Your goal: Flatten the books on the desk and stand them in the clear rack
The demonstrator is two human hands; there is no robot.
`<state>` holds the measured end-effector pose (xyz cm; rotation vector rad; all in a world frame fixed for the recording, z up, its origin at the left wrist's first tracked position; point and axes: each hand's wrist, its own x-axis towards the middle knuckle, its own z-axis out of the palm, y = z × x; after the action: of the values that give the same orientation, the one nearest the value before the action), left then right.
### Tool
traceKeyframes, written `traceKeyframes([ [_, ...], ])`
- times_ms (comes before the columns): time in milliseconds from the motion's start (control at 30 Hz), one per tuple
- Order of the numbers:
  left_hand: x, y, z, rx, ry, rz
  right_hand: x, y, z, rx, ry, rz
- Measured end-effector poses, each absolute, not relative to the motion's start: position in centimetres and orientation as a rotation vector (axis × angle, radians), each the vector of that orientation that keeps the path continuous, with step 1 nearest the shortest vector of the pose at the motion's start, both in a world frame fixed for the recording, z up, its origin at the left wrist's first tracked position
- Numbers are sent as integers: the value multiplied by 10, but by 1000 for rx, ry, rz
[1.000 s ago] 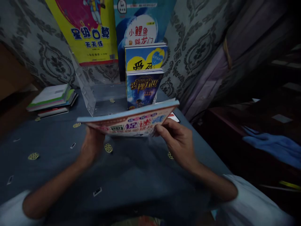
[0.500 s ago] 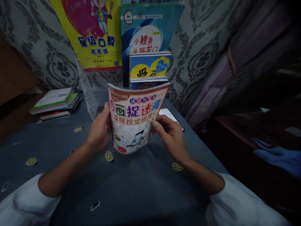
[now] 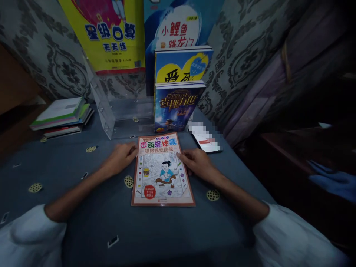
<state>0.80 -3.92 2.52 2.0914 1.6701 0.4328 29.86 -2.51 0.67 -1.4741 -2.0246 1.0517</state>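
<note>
A thin picture book [image 3: 164,178] with a reddish-brown border lies front cover up on the dark table, nearly flat. Its cover shows a seated cartoon figure in blue. At the upper left edge of the book is my left hand [image 3: 120,159], slightly blurred, its fingers curled against the edge. My right hand [image 3: 198,163] grips the opposite edge, thumb on top and the other fingers partly hidden beneath. Just beyond the book, a dark blue book [image 3: 178,105] stands upright at the front of a row.
A clear plastic rack [image 3: 101,104] holds upright books, among them a yellow workbook [image 3: 114,55], a teal book [image 3: 178,29] and a yellow-and-blue book [image 3: 182,66]. A phone [image 3: 205,139] lies right of them. Stacked books [image 3: 62,115] sit at the left. The table's right edge drops off beyond my right arm.
Both hands have lowered the picture book from a raised, tilted, curved position down to the table. The dark blue book behind it is now uncovered. The view has tipped slightly downward.
</note>
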Motion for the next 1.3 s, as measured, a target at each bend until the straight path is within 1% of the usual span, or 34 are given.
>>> traceKeyframes([
  [133, 17, -43, 25, 2395, 1795, 316, 293, -22, 13, -1493, -2083, 1013],
  [300, 13, -35, 5, 2584, 1696, 404, 295, -14, 8, -1457, -2162, 899],
  [367, 10, -32, -4, 2595, 1661, 433, 299, -12, 6, -1478, -2204, 730],
  [467, 9, -31, -12, 2589, 1676, 441, 300, -14, 8, -1568, -2232, 347],
  [533, 10, -32, -13, 2592, 1691, 435, 293, -16, 12, -1536, -2257, 226],
  [600, 11, -32, -13, 2602, 1700, 425, 277, -16, 17, -1384, -2346, 248],
  [733, 13, -32, -11, 2601, 1701, 435, 230, -7, 15, -931, -2574, 407],
  [800, 13, -32, -11, 2603, 1693, 447, 210, 1, 7, -831, -2621, 449],
  [1000, 11, -31, -12, 2626, 1659, 440, 198, 20, -14, -819, -2636, 509],
  [1200, 11, -31, -9, 2648, 1655, 368, 222, 27, -22, -931, -2613, 463],
  [1300, 11, -31, -9, 2629, 1655, 390, 242, 30, -25, -971, -2563, 464],
])
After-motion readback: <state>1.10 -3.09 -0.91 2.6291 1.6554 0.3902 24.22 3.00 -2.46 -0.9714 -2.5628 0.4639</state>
